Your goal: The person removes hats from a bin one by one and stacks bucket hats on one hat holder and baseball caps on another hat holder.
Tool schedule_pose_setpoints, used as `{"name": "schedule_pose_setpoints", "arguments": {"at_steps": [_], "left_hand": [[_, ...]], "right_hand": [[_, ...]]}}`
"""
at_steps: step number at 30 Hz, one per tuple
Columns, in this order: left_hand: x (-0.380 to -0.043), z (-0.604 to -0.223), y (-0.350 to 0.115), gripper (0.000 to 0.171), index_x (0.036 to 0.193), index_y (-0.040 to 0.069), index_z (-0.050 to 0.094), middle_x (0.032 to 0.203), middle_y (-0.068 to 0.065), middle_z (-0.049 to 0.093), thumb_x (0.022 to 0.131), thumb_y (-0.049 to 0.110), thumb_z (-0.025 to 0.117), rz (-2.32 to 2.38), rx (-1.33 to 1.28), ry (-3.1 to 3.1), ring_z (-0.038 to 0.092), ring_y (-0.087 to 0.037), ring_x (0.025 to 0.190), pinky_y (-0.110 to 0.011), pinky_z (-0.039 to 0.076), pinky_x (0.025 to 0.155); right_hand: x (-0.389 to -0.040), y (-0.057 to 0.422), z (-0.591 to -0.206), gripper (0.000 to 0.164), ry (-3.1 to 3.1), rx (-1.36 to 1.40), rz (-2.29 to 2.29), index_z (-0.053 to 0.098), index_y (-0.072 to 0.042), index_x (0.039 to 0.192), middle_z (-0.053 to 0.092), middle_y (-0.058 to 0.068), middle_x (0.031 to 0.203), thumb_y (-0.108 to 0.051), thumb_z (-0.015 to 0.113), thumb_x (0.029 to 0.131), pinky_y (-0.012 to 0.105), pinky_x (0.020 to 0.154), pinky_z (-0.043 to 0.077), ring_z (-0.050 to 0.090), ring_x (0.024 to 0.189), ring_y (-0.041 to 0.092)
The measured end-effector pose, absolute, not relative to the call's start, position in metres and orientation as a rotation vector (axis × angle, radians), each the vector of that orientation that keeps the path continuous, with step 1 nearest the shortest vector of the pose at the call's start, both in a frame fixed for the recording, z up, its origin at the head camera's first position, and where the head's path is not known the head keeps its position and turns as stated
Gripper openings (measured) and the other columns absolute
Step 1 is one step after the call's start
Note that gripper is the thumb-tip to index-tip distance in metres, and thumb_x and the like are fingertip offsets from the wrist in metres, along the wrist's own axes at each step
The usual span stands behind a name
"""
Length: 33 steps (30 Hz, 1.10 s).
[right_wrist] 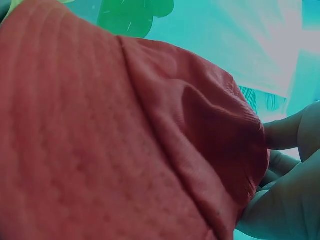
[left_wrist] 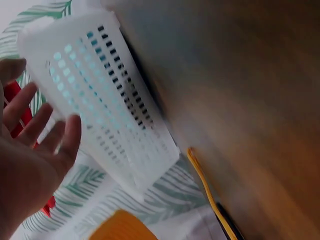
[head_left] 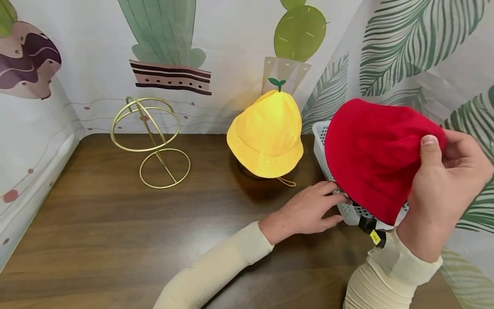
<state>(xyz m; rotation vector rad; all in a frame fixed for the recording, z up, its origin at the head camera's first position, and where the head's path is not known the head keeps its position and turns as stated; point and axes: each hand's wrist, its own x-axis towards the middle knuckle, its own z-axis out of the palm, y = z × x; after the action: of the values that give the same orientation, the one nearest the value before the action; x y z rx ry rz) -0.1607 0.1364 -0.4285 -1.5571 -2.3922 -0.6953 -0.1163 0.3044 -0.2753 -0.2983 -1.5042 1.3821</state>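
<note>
A red bucket hat (head_left: 378, 150) hangs in the air at the right, its crown pinched between thumb and fingers of my right hand (head_left: 447, 180). The brim tips down toward the left, and the hat hides much of the white perforated basket (head_left: 321, 137) below it. My left hand (head_left: 308, 210) reaches to the basket's near-left side with its fingers spread and nothing gripped. In the left wrist view the fingers of that hand (left_wrist: 42, 135) look relaxed beside the basket wall (left_wrist: 100, 85). The right wrist view is filled mostly by the red hat (right_wrist: 125, 130).
A yellow bucket hat (head_left: 266, 133) with a green sprout on top sits on a dark-based stand at the back centre, its yellow cord (head_left: 286, 182) lying on the table. A gold wire hat stand (head_left: 154, 150) stands bare at the back left. Patterned cloth (head_left: 231, 51) hangs behind the brown table (head_left: 115, 240).
</note>
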Motion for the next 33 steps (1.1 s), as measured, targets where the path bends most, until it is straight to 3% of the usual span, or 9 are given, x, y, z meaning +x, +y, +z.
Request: {"name": "schedule_pose_setpoints", "arguments": {"at_steps": [6, 12, 17, 24, 33], "left_hand": [[-0.168, -0.422, 0.111, 0.053, 0.145, 0.015, 0.059, 0.150, 0.004, 0.049, 0.100, 0.042, 0.071, -1.017, -1.696, -2.505, 0.044, -0.003, 0.139, -0.008, 0.028, 0.114], [-0.174, -0.411, 0.086, 0.072, 0.153, 0.011, 0.049, 0.151, 0.002, 0.050, 0.097, 0.046, 0.077, -1.494, -1.739, -2.594, 0.046, -0.002, 0.136, -0.016, 0.045, 0.107], [-0.174, -0.402, 0.071, 0.060, 0.148, 0.008, 0.048, 0.147, -0.003, 0.055, 0.099, 0.025, 0.077, -1.938, -1.672, -2.440, 0.054, -0.006, 0.134, -0.026, 0.052, 0.106], [-0.170, -0.387, 0.060, 0.051, 0.148, 0.003, 0.048, 0.136, -0.013, 0.060, 0.101, -0.001, 0.065, -2.491, -1.472, -1.990, 0.068, -0.019, 0.116, -0.038, 0.057, 0.102], [-0.167, -0.370, 0.050, 0.044, 0.140, 0.003, 0.056, 0.125, -0.014, 0.068, 0.099, 0.000, 0.069, -2.428, -1.194, -1.844, 0.069, -0.022, 0.099, -0.030, 0.059, 0.084]], "right_hand": [[-0.110, 0.295, -0.271, 0.012, -1.359, -0.238, 1.508, 0.078, 0.007, 0.103, 0.072, 0.017, 0.092, 0.000, 0.077, 0.093, 0.031, 0.076, 0.054, 0.064, 0.079, 0.023], [-0.107, 0.289, -0.267, 0.025, -1.072, -0.084, 1.722, 0.069, 0.020, 0.107, 0.070, 0.029, 0.100, 0.012, 0.079, 0.086, 0.037, 0.077, 0.058, 0.068, 0.086, 0.035], [-0.103, 0.282, -0.263, 0.033, -0.898, 0.014, 1.853, 0.060, 0.028, 0.109, 0.067, 0.035, 0.095, 0.020, 0.077, 0.083, 0.041, 0.071, 0.061, 0.068, 0.078, 0.041], [-0.103, 0.269, -0.262, 0.033, -0.907, 0.165, 1.861, 0.055, 0.033, 0.105, 0.065, 0.034, 0.083, 0.023, 0.075, 0.080, 0.038, 0.061, 0.061, 0.065, 0.069, 0.039], [-0.115, 0.256, -0.264, 0.028, -0.947, 0.182, 1.847, 0.057, 0.032, 0.100, 0.065, 0.029, 0.076, 0.020, 0.075, 0.082, 0.036, 0.061, 0.058, 0.062, 0.065, 0.035]]}}
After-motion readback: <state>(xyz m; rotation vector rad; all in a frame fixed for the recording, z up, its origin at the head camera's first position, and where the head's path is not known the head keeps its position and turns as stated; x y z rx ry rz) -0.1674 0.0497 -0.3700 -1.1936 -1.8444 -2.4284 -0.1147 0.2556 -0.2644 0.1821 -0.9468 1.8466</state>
